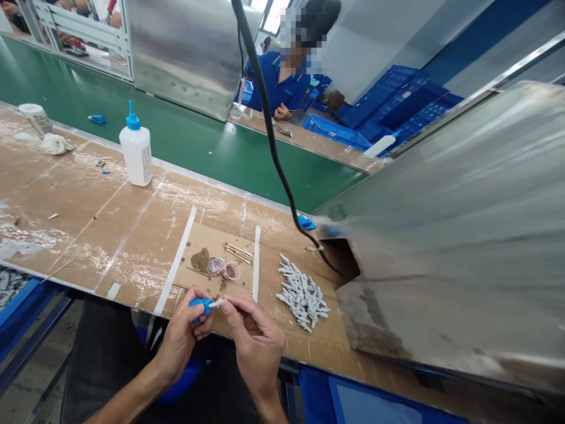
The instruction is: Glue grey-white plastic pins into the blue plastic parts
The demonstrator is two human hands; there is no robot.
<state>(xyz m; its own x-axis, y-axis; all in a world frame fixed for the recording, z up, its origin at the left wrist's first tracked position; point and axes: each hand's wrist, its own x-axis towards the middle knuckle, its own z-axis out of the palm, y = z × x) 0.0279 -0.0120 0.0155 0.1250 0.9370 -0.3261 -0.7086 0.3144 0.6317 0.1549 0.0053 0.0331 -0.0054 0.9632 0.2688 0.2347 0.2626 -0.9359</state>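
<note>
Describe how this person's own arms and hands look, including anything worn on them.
Both the left hand and the right hand are bare: no gloves, and no rings show. The wrists carry no visible watch or band. No sleeve covers the visible part of either forearm, and I see no cables or markings on them.

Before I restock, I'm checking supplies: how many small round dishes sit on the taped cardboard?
2. The left dish is beside the dark stain; the right dish is next to it, below the thin sticks. No others show.
</note>
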